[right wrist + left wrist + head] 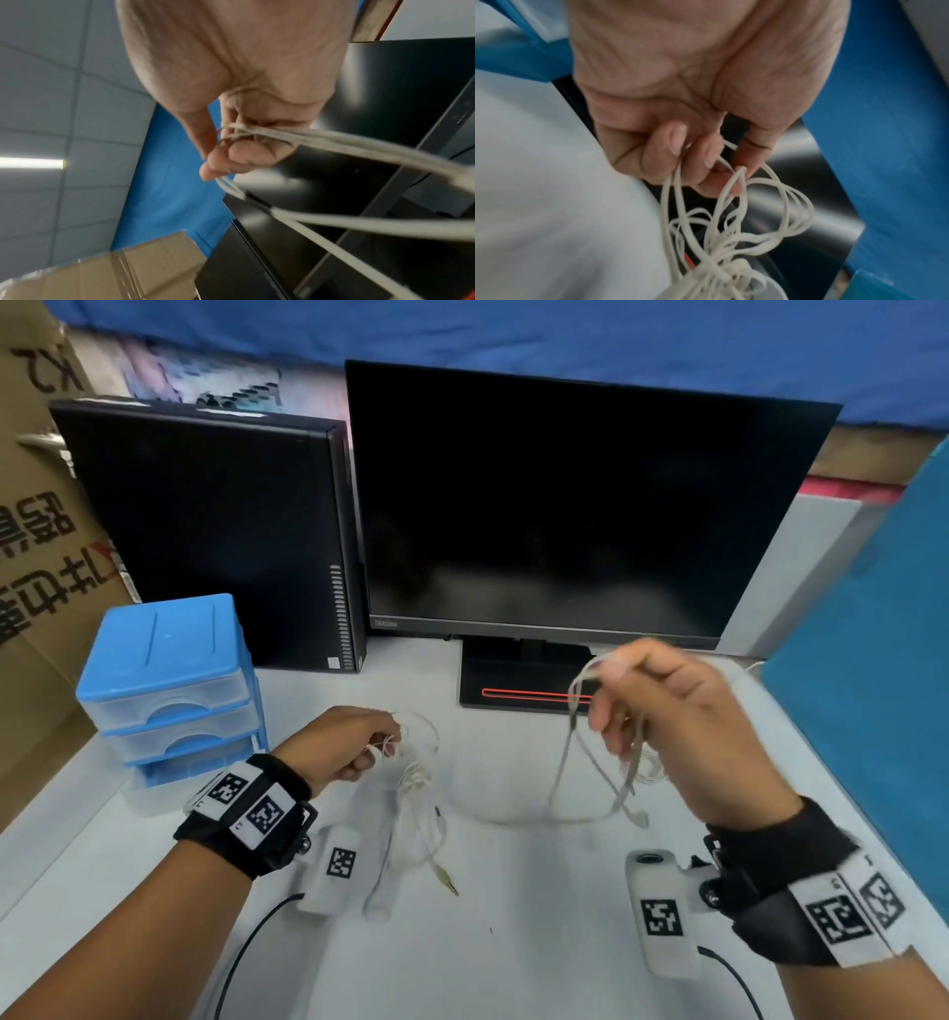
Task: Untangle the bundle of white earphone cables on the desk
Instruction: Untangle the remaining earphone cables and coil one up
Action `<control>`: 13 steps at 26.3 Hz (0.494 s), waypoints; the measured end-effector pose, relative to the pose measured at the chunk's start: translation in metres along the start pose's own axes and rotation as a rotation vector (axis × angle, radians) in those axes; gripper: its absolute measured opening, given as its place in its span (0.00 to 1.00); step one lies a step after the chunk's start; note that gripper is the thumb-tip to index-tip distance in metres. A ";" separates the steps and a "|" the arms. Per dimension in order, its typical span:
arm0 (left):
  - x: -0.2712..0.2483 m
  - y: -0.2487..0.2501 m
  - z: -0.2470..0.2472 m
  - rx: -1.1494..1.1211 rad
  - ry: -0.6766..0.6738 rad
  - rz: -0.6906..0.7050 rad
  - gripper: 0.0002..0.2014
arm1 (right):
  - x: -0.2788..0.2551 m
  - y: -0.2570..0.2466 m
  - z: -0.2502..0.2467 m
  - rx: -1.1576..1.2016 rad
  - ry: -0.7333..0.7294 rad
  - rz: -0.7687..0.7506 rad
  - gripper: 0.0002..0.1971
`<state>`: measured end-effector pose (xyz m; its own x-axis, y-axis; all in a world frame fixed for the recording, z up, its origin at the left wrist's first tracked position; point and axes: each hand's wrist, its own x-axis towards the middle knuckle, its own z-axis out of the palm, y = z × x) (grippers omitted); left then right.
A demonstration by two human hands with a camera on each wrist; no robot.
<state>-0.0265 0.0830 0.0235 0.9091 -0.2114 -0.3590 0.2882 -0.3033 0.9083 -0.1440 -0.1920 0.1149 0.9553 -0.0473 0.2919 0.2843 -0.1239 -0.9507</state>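
Observation:
White earphone cables [513, 814] hang between both hands above the white desk [513, 942]. My left hand [359, 747] pinches several thin loops; a knotted clump [413, 780] dangles below it, and a gold jack plug [447, 880] lies on the desk. In the left wrist view the curled fingers [677, 142] grip loops that run down into the knot [721, 268]. My right hand [652, 711] is raised higher, in front of the monitor stand, and grips several strands [321, 138]. Loops [606, 773] hang from it, with an earbud [639, 819] low near the desk.
A black monitor [575, 505] on its stand [513, 680] faces me at the back. A black computer case [215, 531] is at its left, with blue plastic drawers [169, 680] in front. A blue partition [873, 660] borders the right. Cardboard boxes [36, 531] stand far left.

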 end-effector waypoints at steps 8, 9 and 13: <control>-0.031 0.042 0.007 -0.517 -0.123 0.203 0.10 | -0.004 0.059 0.030 -0.373 -0.224 0.294 0.10; -0.035 0.046 0.007 -0.550 -0.154 0.217 0.08 | -0.006 0.063 0.034 -0.434 -0.261 0.311 0.14; -0.046 0.054 0.010 -0.622 -0.256 0.254 0.07 | -0.011 0.071 0.052 -0.771 -0.354 0.252 0.30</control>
<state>-0.0552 0.0672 0.0870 0.8939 -0.4392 -0.0900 0.2642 0.3539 0.8972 -0.1300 -0.1485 0.0391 0.9876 0.1303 -0.0880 0.0501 -0.7911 -0.6096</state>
